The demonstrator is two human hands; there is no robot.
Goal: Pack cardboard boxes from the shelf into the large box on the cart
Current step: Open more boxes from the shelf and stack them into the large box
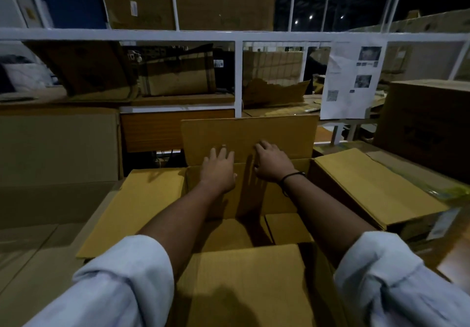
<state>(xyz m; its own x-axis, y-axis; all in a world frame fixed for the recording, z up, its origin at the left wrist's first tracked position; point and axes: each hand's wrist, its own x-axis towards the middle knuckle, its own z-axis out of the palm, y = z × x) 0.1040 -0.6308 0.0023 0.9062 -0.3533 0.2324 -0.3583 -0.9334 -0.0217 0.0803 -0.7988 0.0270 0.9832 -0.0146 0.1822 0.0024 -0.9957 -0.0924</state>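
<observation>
Cardboard boxes (pixel 178 75) sit on the white-framed shelf (pixel 152 34), with a printed sheet (pixel 351 80) hanging from its rail at right. In front of it stands the large box (pixel 134 207), open with its flaps turned out. The left hand (pixel 218 171) lies flat, fingers spread, against the upright far flap (pixel 249 131) — the right hand (pixel 272 161) is just beside it, fingers bent, fingertips pressing the same flap and gripping nothing.

Left hand (pixel 218 171), right hand (pixel 272 164) touch flap (pixel 249 131)
</observation>
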